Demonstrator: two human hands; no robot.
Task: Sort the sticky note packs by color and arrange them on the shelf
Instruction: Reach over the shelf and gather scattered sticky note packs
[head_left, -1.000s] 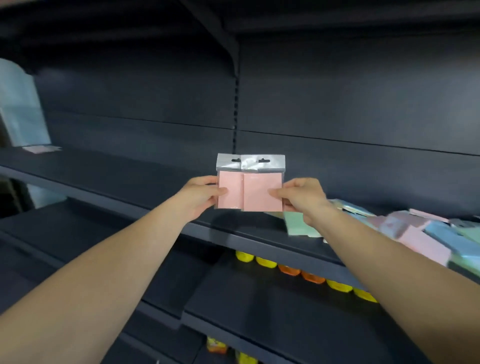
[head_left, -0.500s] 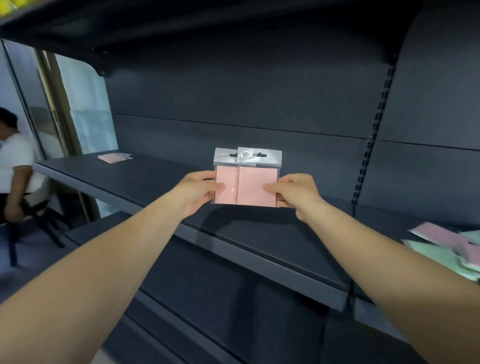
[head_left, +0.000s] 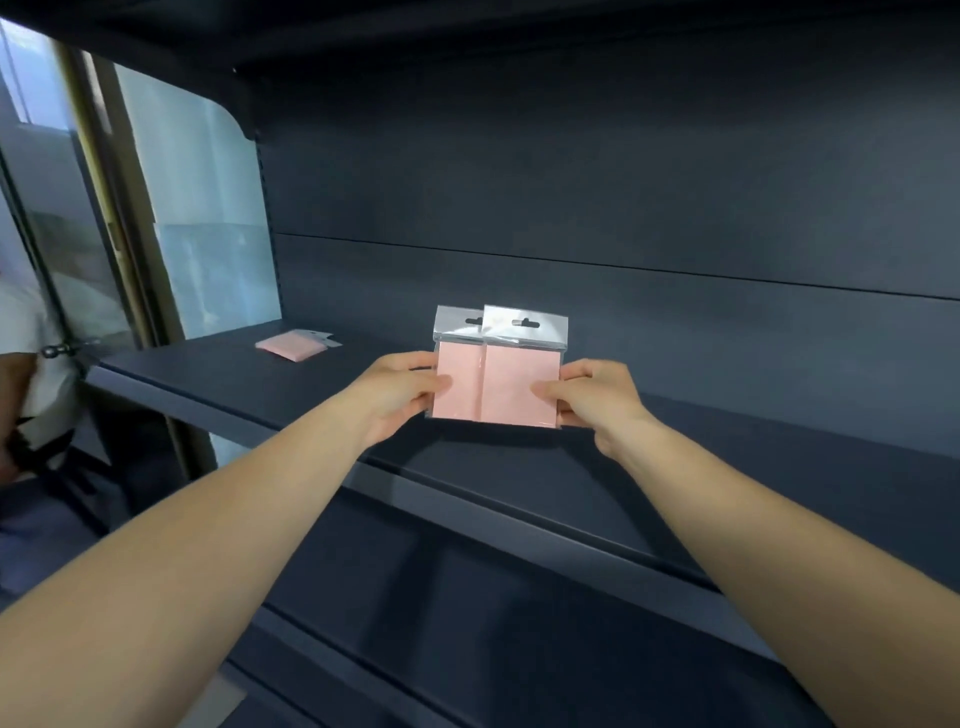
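Pink pack (head_left: 293, 344) lying flat at far left end of shelf (head_left: 218, 387), well apart from both hands, beside a frosted end panel. Left hand (head_left: 400, 395) pinching left edge of left pink pack (head_left: 460, 387), thumb on front face, fingers behind. Right pink pack (head_left: 519, 389) overlapping the left one in front, both held upright just above the shelf, clear hang-tabs on top. Right hand (head_left: 592, 397) pinching right edge the same way, thumb in front.

Probably very light, each a small paper pad in slick film sleeve; likely to slide against each other and fan apart if pinched loosely. Pad body fairly stiff, good to squeeze at side edges; hang-tab floppy, poor place to hold. Not fragile, though corners could crease if pressed hard. Best laid down flat near the pink one at left.
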